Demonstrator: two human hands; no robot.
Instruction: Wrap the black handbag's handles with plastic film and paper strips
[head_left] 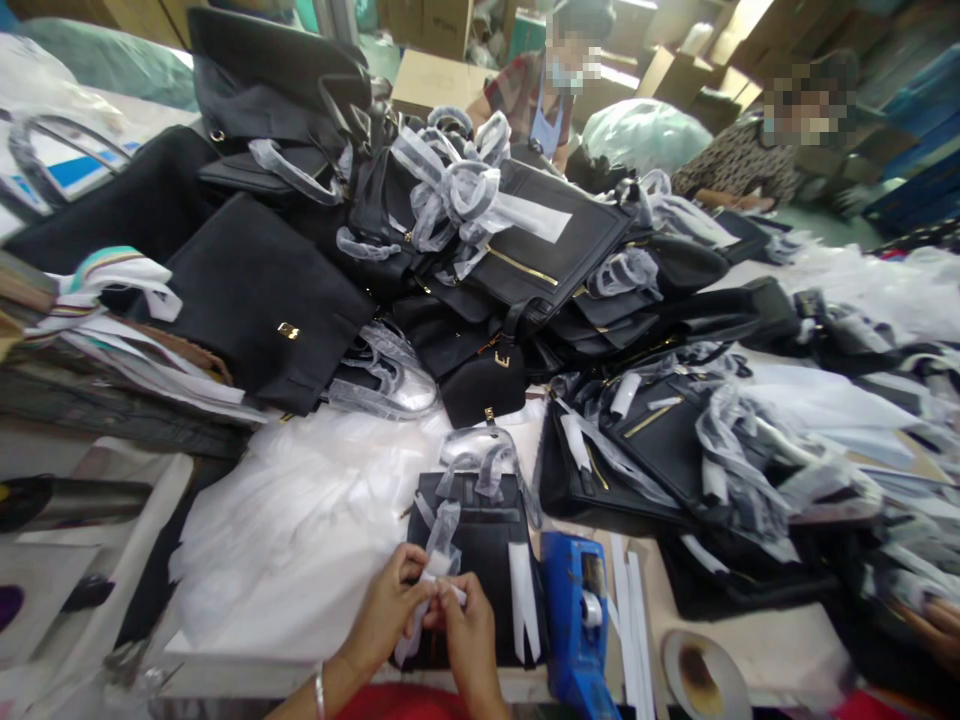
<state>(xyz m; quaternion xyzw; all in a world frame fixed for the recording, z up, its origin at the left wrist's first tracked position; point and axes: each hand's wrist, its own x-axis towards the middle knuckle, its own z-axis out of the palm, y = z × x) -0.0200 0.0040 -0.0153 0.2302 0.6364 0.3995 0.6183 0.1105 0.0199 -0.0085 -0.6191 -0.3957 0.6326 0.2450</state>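
Left hand (390, 605): we pinch the white wrapping (437, 567) between thumb and fingers, over the left part of the black bag (487, 560).
Right hand (469, 625): we close thumb and fingertips on the same wrapping, just beside our left fingers.
White wrapping: we hold it above the bag's left part.
Blue dispenser (574, 600): we see it upright, just right of the bag.
White sheets (277, 510): we have them heaped left of the bag.
Bag pile (555, 235): we face it beyond the bag.
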